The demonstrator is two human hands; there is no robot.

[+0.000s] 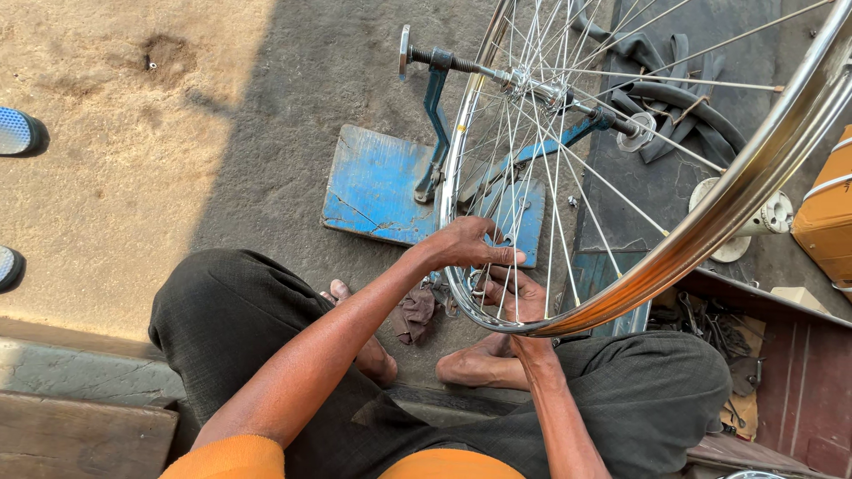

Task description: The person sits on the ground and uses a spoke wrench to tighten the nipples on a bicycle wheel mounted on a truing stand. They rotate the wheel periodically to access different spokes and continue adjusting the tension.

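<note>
Both hands [493, 270] on wheel rim [710, 222] (near edge)

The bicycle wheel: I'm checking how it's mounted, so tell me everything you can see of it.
The bicycle wheel is a bare shiny metal rim with thin steel spokes and no tyre. Its threaded axle rests across a blue stand on a blue base plate. It stands upright, edge toward the camera. The left hand grips the near rim from outside; the right hand reaches among the spokes.
</note>
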